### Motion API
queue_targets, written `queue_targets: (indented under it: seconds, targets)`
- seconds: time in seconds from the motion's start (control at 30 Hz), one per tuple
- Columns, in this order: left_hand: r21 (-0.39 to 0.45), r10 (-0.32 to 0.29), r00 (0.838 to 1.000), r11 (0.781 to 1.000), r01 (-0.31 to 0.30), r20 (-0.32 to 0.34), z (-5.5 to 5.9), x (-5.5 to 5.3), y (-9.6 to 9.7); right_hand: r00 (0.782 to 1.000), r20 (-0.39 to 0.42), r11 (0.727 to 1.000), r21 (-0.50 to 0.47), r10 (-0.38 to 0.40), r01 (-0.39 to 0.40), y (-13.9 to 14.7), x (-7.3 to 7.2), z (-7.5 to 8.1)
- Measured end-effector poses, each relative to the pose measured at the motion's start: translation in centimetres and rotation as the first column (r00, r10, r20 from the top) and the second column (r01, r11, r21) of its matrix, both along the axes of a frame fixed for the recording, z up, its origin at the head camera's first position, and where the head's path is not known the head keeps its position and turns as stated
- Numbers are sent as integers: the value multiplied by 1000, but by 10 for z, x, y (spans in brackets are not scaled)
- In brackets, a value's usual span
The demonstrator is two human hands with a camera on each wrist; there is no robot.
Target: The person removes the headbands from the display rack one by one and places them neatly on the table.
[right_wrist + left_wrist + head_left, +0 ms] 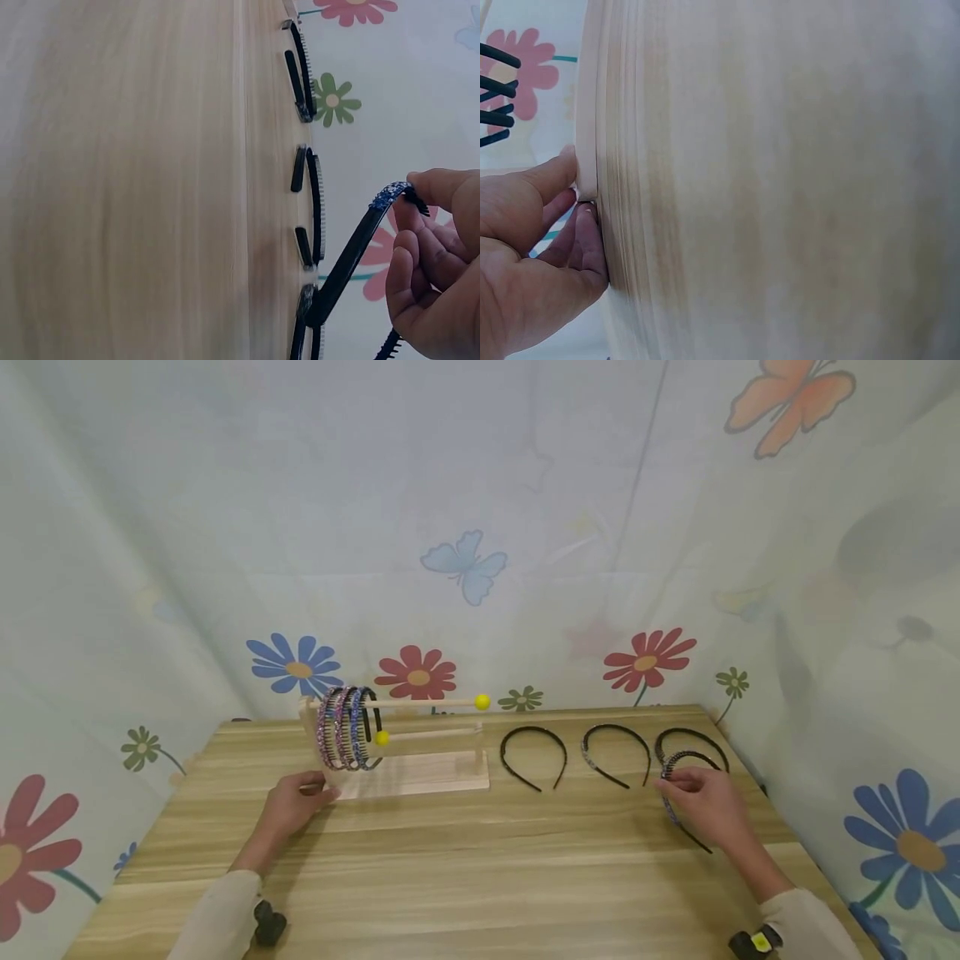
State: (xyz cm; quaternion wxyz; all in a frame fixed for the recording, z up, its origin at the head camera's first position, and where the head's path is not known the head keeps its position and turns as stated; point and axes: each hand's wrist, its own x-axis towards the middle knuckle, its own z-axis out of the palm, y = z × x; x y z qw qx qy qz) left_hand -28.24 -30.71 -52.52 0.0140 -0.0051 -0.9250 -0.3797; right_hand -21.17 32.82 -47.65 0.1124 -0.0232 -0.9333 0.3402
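Observation:
My right hand (708,803) pinches a dark toothed headband (349,259) with blue and silver glitter, lifted off the table at the right. In the right wrist view, its glittery band lies between thumb and fingers. At the left, my left hand (294,807) holds the front left corner of a wooden headband stand (435,777), the thumb on its base board (589,112) and the fingers at its end. Several glittery headbands (341,727), pink to blue, hang at the left end of the stand's rods.
Three dark headbands lie in a row on the wooden table (450,877): one beside the stand (504,756), one further right (587,752), one behind the held headband (678,731). Yellow balls (482,702) cap the rods. A flowered cloth (360,527) hangs behind.

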Motion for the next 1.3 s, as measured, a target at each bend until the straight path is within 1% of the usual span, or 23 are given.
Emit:
queue_targets:
  seconds: [0.13,0.27,0.33,0.57,0.7,0.97,1.1,1.3]
  targets:
    - [8,-10,1000,1000,10,-7,-1,0,-1,999,51,1000,4,-15,15,11,4,-1]
    - [12,-13,1000,1000,13,-20,-2,0,-1,991,131,1000,0,-31,31,23,9,-1]
    - [10,-14,1000,1000,14,-24,-3,0,-1,987,153,999,13,-41,39,30,12,0]
    - [2,-11,1000,1000,11,-11,0,2,2,983,164,996,44,-81,75,47,21,-3]
    - [-4,-15,1000,1000,15,-20,1,2,2,977,195,995,64,-82,70,52,23,-2]
    - [-4,-15,1000,1000,15,-24,3,2,2,967,241,992,115,-78,51,55,22,-1]
    - [-4,-15,1000,1000,15,-24,2,2,1,959,271,992,121,-78,46,59,20,-2]
    - [-3,-1,1000,1000,1,-13,0,2,1,957,284,991,132,-65,28,62,18,-5]
